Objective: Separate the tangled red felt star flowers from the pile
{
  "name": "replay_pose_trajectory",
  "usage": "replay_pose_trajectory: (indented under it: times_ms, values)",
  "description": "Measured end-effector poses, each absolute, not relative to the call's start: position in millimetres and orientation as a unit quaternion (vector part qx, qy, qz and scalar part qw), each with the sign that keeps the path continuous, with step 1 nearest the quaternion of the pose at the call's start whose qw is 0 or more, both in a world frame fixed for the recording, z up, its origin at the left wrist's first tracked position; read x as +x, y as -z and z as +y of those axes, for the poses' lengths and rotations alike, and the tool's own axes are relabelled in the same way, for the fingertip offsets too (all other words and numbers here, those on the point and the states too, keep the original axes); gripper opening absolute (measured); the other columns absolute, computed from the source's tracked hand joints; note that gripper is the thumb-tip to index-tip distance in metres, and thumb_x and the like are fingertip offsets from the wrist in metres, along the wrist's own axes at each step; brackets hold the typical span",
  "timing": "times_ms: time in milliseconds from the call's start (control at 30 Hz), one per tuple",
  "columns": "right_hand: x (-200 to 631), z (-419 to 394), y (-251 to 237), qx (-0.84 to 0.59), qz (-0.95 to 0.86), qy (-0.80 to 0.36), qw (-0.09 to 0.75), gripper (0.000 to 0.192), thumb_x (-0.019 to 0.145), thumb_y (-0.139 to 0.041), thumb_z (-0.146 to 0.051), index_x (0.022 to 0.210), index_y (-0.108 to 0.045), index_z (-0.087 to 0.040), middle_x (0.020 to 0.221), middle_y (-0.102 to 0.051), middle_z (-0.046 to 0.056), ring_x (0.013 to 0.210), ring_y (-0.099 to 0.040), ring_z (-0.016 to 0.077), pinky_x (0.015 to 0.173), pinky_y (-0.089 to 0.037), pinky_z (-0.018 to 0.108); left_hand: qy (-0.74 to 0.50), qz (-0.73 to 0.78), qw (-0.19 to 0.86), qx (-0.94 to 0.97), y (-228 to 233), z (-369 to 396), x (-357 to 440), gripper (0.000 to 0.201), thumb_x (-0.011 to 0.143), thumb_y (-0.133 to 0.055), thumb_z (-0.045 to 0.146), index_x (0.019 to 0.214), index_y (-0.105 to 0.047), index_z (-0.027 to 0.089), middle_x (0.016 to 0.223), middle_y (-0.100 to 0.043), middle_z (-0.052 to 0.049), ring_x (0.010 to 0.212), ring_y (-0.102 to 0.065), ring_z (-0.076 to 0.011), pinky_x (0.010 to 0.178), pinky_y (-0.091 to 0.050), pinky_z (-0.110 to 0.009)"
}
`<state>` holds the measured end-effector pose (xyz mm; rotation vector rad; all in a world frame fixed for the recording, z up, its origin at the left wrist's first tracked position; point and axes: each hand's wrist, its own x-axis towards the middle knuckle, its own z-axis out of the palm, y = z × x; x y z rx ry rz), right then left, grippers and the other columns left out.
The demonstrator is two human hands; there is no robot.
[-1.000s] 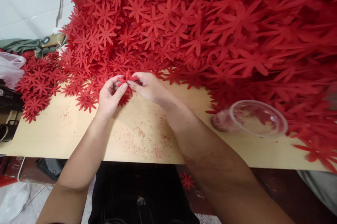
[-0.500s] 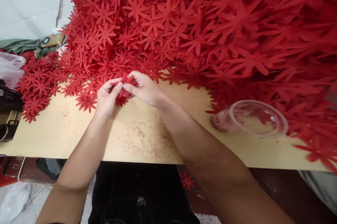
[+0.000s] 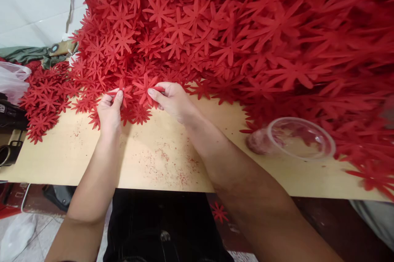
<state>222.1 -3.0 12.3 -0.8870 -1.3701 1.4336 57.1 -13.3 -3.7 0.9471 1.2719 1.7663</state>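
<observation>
My left hand (image 3: pixel 110 105) pinches a red flower-shaped cutout (image 3: pixel 122 93) between thumb and fingers. A little to its right, my right hand (image 3: pixel 168 98) grips another red flower cutout (image 3: pixel 144 90), its long petals spread and its face turned upward. Whether each hand has one layer or several stacked together I cannot tell. Just beneath the hands, more red flower cutouts (image 3: pixel 140 114) lie at the near edge of a large heap (image 3: pixel 184 19) of the same shapes.
The heap covers the back of the pale wooden table (image 3: pixel 76 167). A clear plastic tub (image 3: pixel 271 134) lies on its side at the right. Red crumbs (image 3: pixel 172 165) dot the tabletop. A smaller flower pile (image 3: pixel 43 102) and a plastic bag (image 3: pixel 14 81) are at the left. One flower (image 3: pixel 219 212) lies below the table edge.
My hands were together over one bunch of red petals. Now they have moved apart, the left hand going left, each with a separate flower cutout.
</observation>
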Motion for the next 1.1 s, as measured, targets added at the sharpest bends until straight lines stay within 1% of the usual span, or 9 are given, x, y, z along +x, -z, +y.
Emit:
replay_pose_trajectory:
  times_ms: [100, 200, 300, 467, 600, 700, 767, 933, 1100]
  values:
    - [222, -4, -12, -0.318, -0.568, -0.587, 0.481, 0.031, 0.079, -0.064, -0.039, 0.064, -0.047, -0.017, 0.054, -0.044, -0.007, 0.051, -0.038, 0.0043, 0.053, -0.035, 0.022, -0.668, 0.506, 0.383, 0.389, 0, -17, 64, 0.024, 0.063, -0.080, 0.034, 0.066, -0.063, 0.018, 0.054, -0.057, 0.005, 0.047, -0.046, -0.0045, 0.049, -0.039, -0.019]
    - [221, -4, -9, -0.286, -0.564, -0.597, 0.493, 0.034, 0.074, -0.068, -0.045, 0.067, -0.050, -0.017, 0.058, -0.048, -0.006, 0.055, -0.042, 0.0048, 0.057, -0.039, 0.022, -0.648, 0.517, 0.383, 0.408, 0, -21, 69, 0.030, 0.067, -0.077, 0.036, 0.058, -0.056, 0.016, 0.048, -0.051, 0.006, 0.044, -0.041, -0.0039, 0.047, -0.035, -0.019]
    - [219, -3, -5, -0.267, -0.555, -0.609, 0.500, 0.034, 0.070, -0.070, -0.047, 0.070, -0.054, -0.017, 0.065, -0.053, -0.004, 0.062, -0.048, 0.0062, 0.065, -0.045, 0.024, -0.636, 0.519, 0.388, 0.419, 3, -23, 72, 0.036, 0.067, -0.076, 0.040, 0.055, -0.052, 0.016, 0.050, -0.052, 0.006, 0.047, -0.043, -0.0041, 0.050, -0.037, -0.020]
    - [211, -7, -3, -0.251, -0.564, -0.613, 0.492, 0.032, 0.069, -0.071, -0.046, 0.074, -0.058, -0.018, 0.074, -0.062, 0.000, 0.076, -0.057, 0.0111, 0.077, -0.049, 0.029, -0.616, 0.488, 0.429, 0.445, 8, -24, 76, 0.033, 0.063, -0.078, 0.044, 0.061, -0.059, 0.017, 0.057, -0.059, 0.004, 0.054, -0.052, -0.0063, 0.058, -0.044, -0.022]
    - [207, -9, -3, -0.300, -0.563, -0.600, 0.483, 0.025, 0.070, -0.070, -0.038, 0.069, -0.056, -0.017, 0.067, -0.059, -0.002, 0.067, -0.054, 0.0098, 0.072, -0.049, 0.028, -0.618, 0.490, 0.438, 0.432, 6, -26, 76, 0.036, 0.067, -0.073, 0.049, 0.057, -0.056, 0.019, 0.052, -0.053, 0.005, 0.049, -0.047, -0.0065, 0.051, -0.040, -0.022]
    - [209, -6, -3, -0.339, -0.548, -0.577, 0.502, 0.021, 0.072, -0.068, -0.033, 0.067, -0.054, -0.017, 0.064, -0.056, -0.003, 0.063, -0.050, 0.0084, 0.067, -0.046, 0.026, -0.603, 0.477, 0.456, 0.449, 4, -26, 77, 0.035, 0.066, -0.073, 0.053, 0.065, -0.061, 0.019, 0.056, -0.057, 0.003, 0.053, -0.049, -0.0077, 0.052, -0.040, -0.022]
    - [213, -3, -4, -0.354, -0.542, -0.561, 0.516, 0.020, 0.073, -0.067, -0.031, 0.067, -0.054, -0.017, 0.065, -0.055, -0.003, 0.064, -0.049, 0.0084, 0.066, -0.044, 0.025, -0.591, 0.464, 0.469, 0.464, 2, -26, 78, 0.035, 0.064, -0.075, 0.052, 0.069, -0.063, 0.019, 0.061, -0.060, 0.003, 0.055, -0.050, -0.0077, 0.054, -0.041, -0.022]
    - [219, 0, -9, -0.371, -0.538, -0.532, 0.538, 0.017, 0.075, -0.065, -0.026, 0.066, -0.055, -0.017, 0.063, -0.053, -0.003, 0.062, -0.046, 0.0083, 0.062, -0.041, 0.024, -0.577, 0.466, 0.471, 0.478, 0, -27, 81, 0.038, 0.060, -0.077, 0.051, 0.062, -0.060, 0.018, 0.055, -0.054, 0.004, 0.051, -0.044, -0.0055, 0.053, -0.037, -0.021]
    - [224, 7, -6, -0.395, -0.503, -0.529, 0.558, 0.016, 0.075, -0.066, -0.020, 0.064, -0.054, -0.017, 0.060, -0.050, -0.004, 0.058, -0.044, 0.0068, 0.060, -0.039, 0.023, -0.576, 0.477, 0.455, 0.484, 0, -25, 79, 0.032, 0.057, -0.082, 0.041, 0.062, -0.061, 0.017, 0.056, -0.055, 0.004, 0.052, -0.045, -0.0051, 0.054, -0.038, -0.020]
